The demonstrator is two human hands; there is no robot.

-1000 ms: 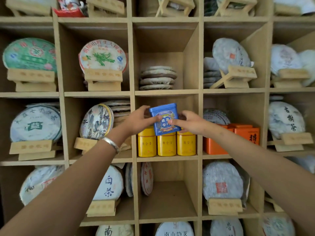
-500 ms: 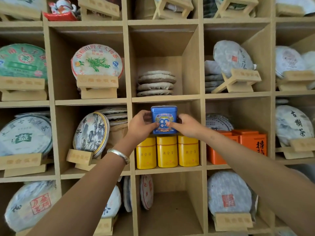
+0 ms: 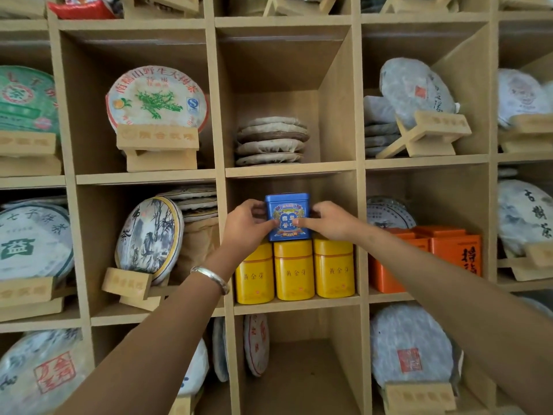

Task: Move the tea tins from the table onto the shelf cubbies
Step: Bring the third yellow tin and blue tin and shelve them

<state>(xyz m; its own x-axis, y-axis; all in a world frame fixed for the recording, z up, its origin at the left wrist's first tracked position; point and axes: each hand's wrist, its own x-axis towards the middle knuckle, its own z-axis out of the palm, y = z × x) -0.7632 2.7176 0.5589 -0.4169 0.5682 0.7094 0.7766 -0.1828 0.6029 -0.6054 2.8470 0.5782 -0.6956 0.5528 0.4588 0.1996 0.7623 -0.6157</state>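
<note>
Left hand and right hand pinch the blue tin from either side, seating it on the yellow tins at the cubby's front edge. Release is still left; the table lies outside the view.

Three yellow tins in the middle cubby each carry 黄金芽 on the front. The blue tin sitting on top of them has a printed label, but it is too small to read. To the right, an orange tin shows large black characters, partly cut off. Far right, a white tea cake reads 古树茶. Upper left, a green-leaf tea cake bears a ring of red characters and a blue QS mark. Far left, a cake shows 七子饼茶 and a green 益.
</note>
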